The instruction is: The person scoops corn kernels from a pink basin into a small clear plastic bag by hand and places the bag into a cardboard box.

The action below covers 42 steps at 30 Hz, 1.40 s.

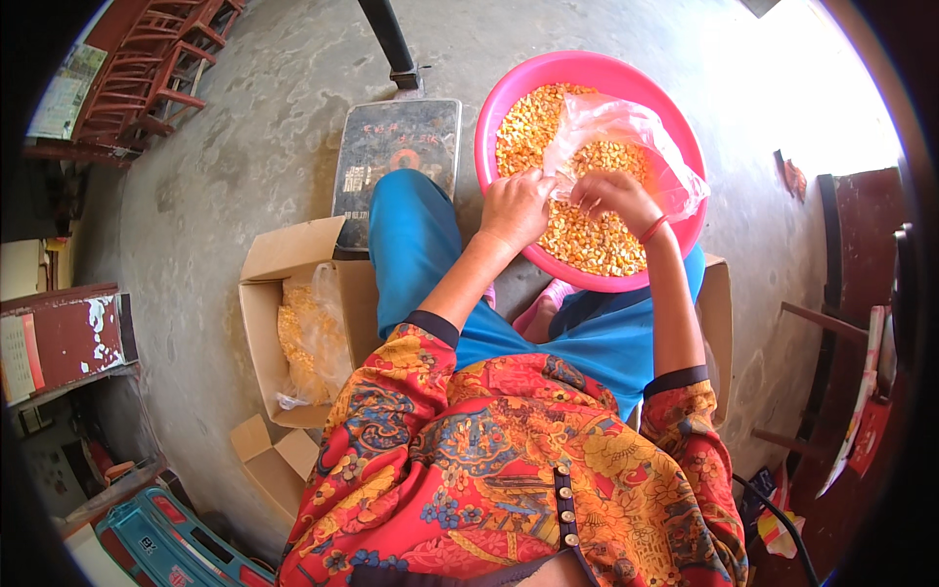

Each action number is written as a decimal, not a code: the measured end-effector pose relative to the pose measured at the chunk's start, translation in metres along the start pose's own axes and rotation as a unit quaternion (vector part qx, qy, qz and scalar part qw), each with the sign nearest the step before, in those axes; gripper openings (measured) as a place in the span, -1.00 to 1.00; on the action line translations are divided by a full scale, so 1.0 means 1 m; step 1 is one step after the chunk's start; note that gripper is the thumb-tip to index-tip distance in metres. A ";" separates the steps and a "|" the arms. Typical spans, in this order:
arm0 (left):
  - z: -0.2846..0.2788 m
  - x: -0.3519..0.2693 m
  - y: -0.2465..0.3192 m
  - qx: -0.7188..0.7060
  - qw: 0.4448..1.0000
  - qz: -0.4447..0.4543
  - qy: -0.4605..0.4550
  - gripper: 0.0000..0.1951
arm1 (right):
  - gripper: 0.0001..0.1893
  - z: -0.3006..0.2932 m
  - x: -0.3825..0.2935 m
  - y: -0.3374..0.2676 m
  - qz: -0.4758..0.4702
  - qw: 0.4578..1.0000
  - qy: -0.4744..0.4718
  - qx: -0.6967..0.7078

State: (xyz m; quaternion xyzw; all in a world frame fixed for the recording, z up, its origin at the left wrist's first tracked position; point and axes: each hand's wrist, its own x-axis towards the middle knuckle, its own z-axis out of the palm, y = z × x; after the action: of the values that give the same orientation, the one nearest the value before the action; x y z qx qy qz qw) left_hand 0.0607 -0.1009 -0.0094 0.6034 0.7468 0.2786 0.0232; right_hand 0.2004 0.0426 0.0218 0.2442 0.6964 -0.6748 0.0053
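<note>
A pink plastic basin (pixel 493 139) full of loose yellow corn kernels (pixel 596 246) stands on the floor in front of my knees. A thin clear plastic bag (pixel 623 117) lies spread over the kernels, and some kernels show through or inside it. My left hand (pixel 517 205) has its fingertips closed on the gathered edge of the bag. Close to its right, my right hand (pixel 615 197), with a red band at the wrist, is held over the kernels with bent fingers near the same edge. Whether its fingertips pinch the plastic cannot be made out.
A platform scale (pixel 396 132) stands left of the basin. An open cardboard box (pixel 257 315) beside my left leg holds a bag of corn (pixel 312 345). Another cardboard box (pixel 715 323) is by my right leg. Red wooden chairs (pixel 158 81) stand far left.
</note>
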 end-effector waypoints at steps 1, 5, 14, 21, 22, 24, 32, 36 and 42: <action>0.001 0.001 0.000 -0.004 1.000 -0.002 0.001 -0.76 | -0.78 0.009 -0.002 0.003 0.014 0.997 -0.055 -0.049; -0.003 0.004 0.006 -0.019 1.000 -0.007 0.001 -0.76 | -0.74 0.039 0.011 0.044 -0.186 0.909 0.013 -0.373; -0.002 0.003 0.005 -0.009 1.000 -0.014 -0.009 -0.77 | -0.73 0.067 0.017 0.060 -0.242 0.868 0.059 -0.430; 0.001 0.002 0.003 -0.003 1.000 -0.012 -0.013 -0.78 | -0.76 0.067 0.008 0.051 -0.177 0.910 0.047 -0.371; 0.001 0.001 0.002 -0.003 1.000 -0.012 -0.011 -0.78 | -0.76 0.068 0.007 0.048 -0.150 0.918 0.052 -0.363; 0.002 0.001 0.002 -0.003 1.000 -0.011 -0.009 -0.79 | -0.77 0.067 0.011 0.053 -0.182 0.932 0.100 -0.296; -0.003 0.002 0.004 -0.011 1.000 -0.014 -0.011 -0.77 | -0.82 0.034 -0.005 0.033 0.079 0.945 0.022 0.317; -0.003 0.002 0.006 -0.004 1.000 -0.008 -0.007 -0.77 | -0.80 0.021 -0.012 0.031 0.113 0.909 0.053 0.398; -0.002 0.002 0.005 -0.004 1.000 -0.006 0.001 -0.77 | -0.83 -0.017 -0.001 0.034 0.059 0.942 0.062 0.325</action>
State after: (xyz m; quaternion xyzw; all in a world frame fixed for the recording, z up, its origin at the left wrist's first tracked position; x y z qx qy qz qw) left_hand 0.0638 -0.0988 -0.0051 0.5982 0.7495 0.2824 0.0264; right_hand 0.2187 0.0568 -0.0082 0.3148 0.4225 -0.8465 -0.0771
